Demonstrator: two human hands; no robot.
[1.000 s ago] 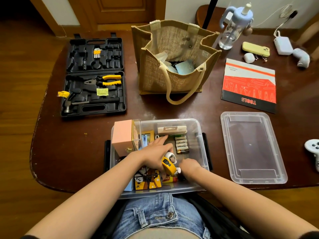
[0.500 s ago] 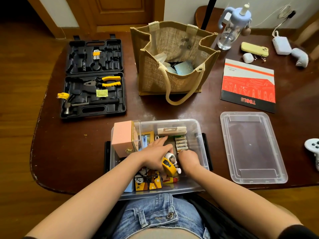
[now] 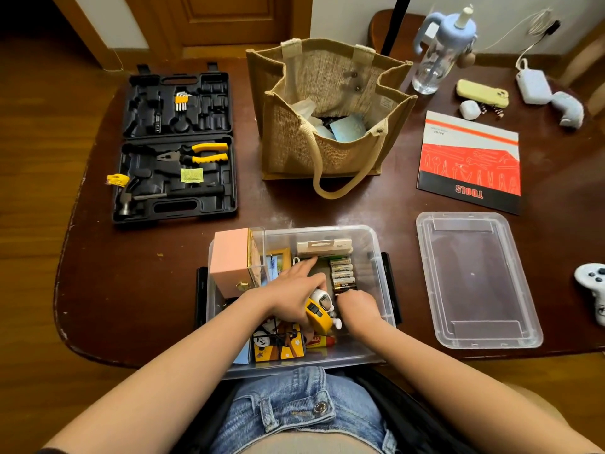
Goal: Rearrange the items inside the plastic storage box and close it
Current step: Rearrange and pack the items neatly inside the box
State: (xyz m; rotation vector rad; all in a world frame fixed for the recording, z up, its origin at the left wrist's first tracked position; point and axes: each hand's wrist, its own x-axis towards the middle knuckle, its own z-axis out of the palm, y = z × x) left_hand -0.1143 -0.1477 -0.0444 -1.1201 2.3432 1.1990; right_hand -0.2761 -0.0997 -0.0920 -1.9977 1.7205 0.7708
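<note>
Fingertips of my right hand [image 3: 357, 306] pinch the nearest battery [image 3: 344, 287] inside the storage box [image 3: 376, 257]; left hand [image 3: 291, 293] grips a yellow gadget [image 3: 317, 314], forefinger outstretched; lid [image 3: 474, 280] right of box

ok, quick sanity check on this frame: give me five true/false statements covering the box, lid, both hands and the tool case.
1. The clear lid is on the storage box. False: it lies flat on the table, to the right of the open box.
2. The left hand holds a yellow and white gadget inside the box. True.
3. The right hand rests on the game controller. False: it is in the box, at the near end of the row of batteries.
4. The pink box stands in the storage box's far left corner. True.
5. The black tool case is closed. False: it lies open, with pliers in it.
</note>
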